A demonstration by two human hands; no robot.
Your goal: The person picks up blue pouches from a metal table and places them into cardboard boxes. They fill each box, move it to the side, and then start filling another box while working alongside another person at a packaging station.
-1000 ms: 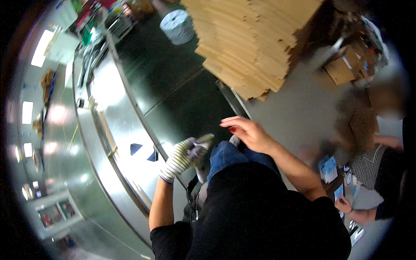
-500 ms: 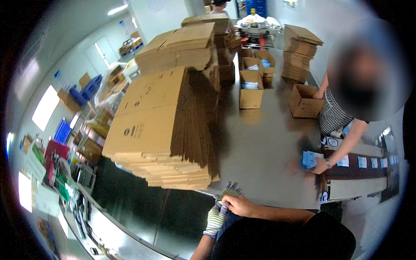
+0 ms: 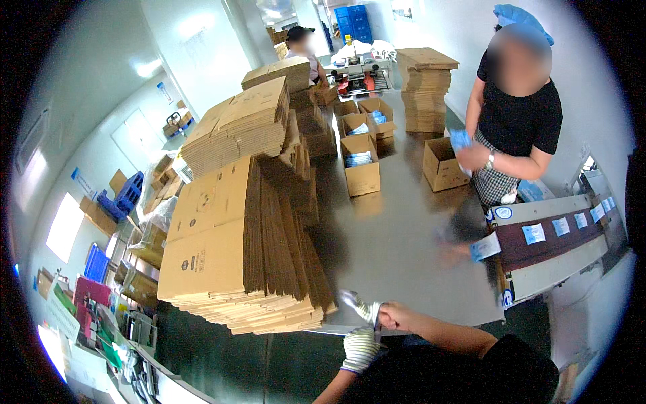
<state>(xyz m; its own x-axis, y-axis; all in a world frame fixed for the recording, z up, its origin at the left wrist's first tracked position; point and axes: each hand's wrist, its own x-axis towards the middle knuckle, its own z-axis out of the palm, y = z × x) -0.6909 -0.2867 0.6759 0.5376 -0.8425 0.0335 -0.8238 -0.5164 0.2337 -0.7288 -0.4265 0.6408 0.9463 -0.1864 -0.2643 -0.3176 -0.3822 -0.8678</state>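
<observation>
My left hand [image 3: 360, 345] wears a white and grey knit glove [image 3: 356, 306] and is raised at the near edge of a steel table [image 3: 404, 236]. Its gloved fingers point up and hold nothing. My bare right hand [image 3: 396, 315] is pressed against it from the right and pinches the glove near the fingers. Both forearms come up from the lower edge over my black top. A tall stack of flattened cardboard boxes [image 3: 229, 249] stands just left of my hands.
More flattened stacks [image 3: 249, 121] and open cardboard boxes [image 3: 362, 168] stand further along the table. A person in a black shirt [image 3: 518, 114] stands at the right holding a blue packet, beside a conveyor [image 3: 552, 232] carrying packets. Another person [image 3: 299, 42] works far back.
The view has swung up from a steel counter and the floor to the table and room. My hands have stayed together, the right one working at the left hand's glove.
</observation>
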